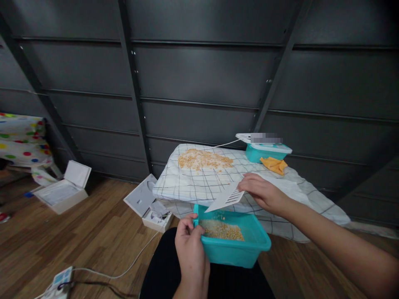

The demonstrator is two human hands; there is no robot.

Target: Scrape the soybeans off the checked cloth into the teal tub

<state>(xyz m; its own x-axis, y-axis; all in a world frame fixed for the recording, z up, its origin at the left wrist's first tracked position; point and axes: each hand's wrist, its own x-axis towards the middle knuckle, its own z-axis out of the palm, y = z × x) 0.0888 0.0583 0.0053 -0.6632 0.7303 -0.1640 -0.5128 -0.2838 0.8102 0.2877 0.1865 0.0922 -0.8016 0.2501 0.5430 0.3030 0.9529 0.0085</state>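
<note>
My left hand [190, 241] grips the left end of a teal plastic bin [233, 254], which is at my lap in front of the cloth-covered table. Yellow kernels that look like corn, mixed with fine pale grains [221, 230], lie in the bin. Between the fingers of my right hand [262, 193] is a flat white slotted scraper [227, 197], its lower edge tilted down over the bin. Some grains show in the air just below it. Farther back, a spread-out pile of the same-looking kernels [202, 160] lies on the white checked cloth [190, 185].
A second teal box [257, 153] with white pieces on top stands at the table's back right, beside a crumpled orange cloth [274, 165]. Open white boxes [157, 222] sit on the floor at left. A cable [124, 272] runs to a power strip [62, 282].
</note>
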